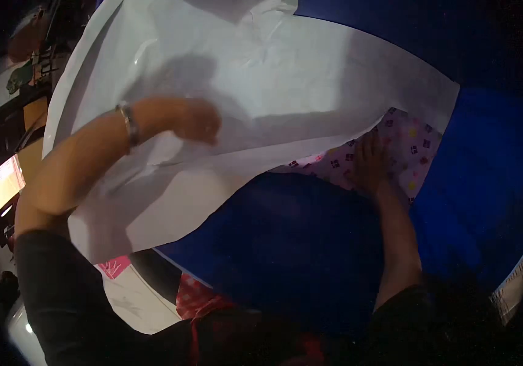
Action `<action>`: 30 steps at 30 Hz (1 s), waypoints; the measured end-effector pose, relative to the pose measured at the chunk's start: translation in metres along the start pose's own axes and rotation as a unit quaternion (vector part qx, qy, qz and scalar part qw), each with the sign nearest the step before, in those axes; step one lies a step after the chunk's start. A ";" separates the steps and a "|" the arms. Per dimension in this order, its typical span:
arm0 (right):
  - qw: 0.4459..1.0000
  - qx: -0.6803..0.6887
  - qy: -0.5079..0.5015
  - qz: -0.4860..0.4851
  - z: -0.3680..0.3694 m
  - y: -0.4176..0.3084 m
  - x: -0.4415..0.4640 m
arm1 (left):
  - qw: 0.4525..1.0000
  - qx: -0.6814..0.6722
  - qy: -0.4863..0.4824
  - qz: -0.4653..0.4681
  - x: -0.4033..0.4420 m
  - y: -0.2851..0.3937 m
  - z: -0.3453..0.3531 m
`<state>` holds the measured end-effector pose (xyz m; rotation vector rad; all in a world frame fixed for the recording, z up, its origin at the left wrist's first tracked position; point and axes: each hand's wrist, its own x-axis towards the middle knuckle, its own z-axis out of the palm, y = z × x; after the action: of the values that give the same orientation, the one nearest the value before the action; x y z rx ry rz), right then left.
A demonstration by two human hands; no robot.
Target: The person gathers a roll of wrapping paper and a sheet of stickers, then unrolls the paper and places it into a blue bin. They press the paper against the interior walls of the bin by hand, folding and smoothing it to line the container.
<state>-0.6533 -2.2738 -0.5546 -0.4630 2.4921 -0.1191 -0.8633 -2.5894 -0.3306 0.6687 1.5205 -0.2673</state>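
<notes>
A large white sheet (286, 67), creased and glossy in places, spreads across the blue surface before me. Its near edge curves up toward the right. Beyond that edge shows a pink printed sheet (419, 149) with small dark and yellow motifs; whether it is the white sheet's other face, I cannot tell. My right hand (371, 163) rests flat on the pink print, fingers spread. My left hand (199, 122), with a band on its wrist, is over the white sheet at left of centre. Its fingers look bent but are blurred, and any contact with the sheet is unclear.
The blue surface (298, 238) extends under the sheet and to the right. A brown cardboard-like edge (515, 287) shows at the lower right. Red checked cloth (197, 297) lies near my body. At the far left is a bright lit panel (5, 183) among dark clutter.
</notes>
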 end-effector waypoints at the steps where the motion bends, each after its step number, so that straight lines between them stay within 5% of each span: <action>1: 1.000 -0.007 -0.001 0.004 0.005 0.001 -0.001 | 0.974 0.184 0.102 0.080 0.039 -0.004 -0.009; 3: 1.000 -0.001 0.029 -0.008 0.013 0.000 0.001 | 0.955 -0.001 0.271 0.121 0.092 -0.005 -0.017; 4: 1.000 -0.003 0.028 -0.004 0.009 0.000 0.002 | 0.954 0.001 0.273 0.124 0.105 -0.001 -0.018; 6: 1.000 0.008 0.008 0.001 0.002 -0.003 0.002 | 0.990 0.011 0.141 -0.009 0.127 0.000 -0.005; 9: 0.996 0.032 -0.081 0.025 -0.021 -0.004 0.015 | 0.973 0.209 0.079 -0.052 0.148 -0.052 0.061; 10: 0.996 0.032 -0.080 0.027 0.000 -0.015 0.007 | 0.973 0.210 0.080 -0.052 0.164 -0.075 0.110; 12: 0.999 0.028 0.019 -0.009 0.008 -0.009 0.004 | 0.922 0.289 0.232 -0.109 0.196 -0.116 0.162; 14: 1.000 0.030 -0.002 -0.007 0.008 -0.007 0.005 | 0.942 0.268 0.194 -0.059 0.166 -0.088 0.127; 16: 0.999 0.031 -0.018 -0.014 0.008 -0.010 0.005 | 0.943 0.251 0.188 -0.111 0.169 -0.075 0.124; 17: 1.000 0.010 0.005 -0.016 0.007 -0.011 0.004 | 0.945 0.248 0.186 -0.107 0.176 -0.073 0.121; 19: 0.999 -0.013 0.028 -0.018 0.007 -0.011 0.004 | 0.927 0.059 0.347 0.130 0.187 -0.069 0.116; 20: 1.000 -0.005 0.019 -0.020 0.007 -0.010 0.005 | 0.926 0.060 0.348 0.133 0.187 -0.073 0.117; 23: 0.999 -0.002 0.036 -0.024 0.023 0.000 0.008 | 0.910 0.131 0.390 0.053 0.184 -0.087 0.135; 25: 0.998 0.012 0.054 -0.022 0.032 -0.002 0.005 | 0.925 0.184 0.330 -0.031 0.178 -0.101 0.144; 27: 0.999 0.031 0.034 -0.011 0.025 -0.004 0.005 | 0.903 0.223 0.365 -0.028 0.179 -0.103 0.145; 30: 0.997 0.010 0.065 -0.029 0.025 -0.003 0.005 | 0.940 0.183 0.263 -0.115 0.193 -0.069 0.118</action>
<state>-0.6422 -2.2785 -0.5770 -0.5339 2.6029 -0.2027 -0.7917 -2.6631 -0.5432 0.9049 2.0955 -0.5955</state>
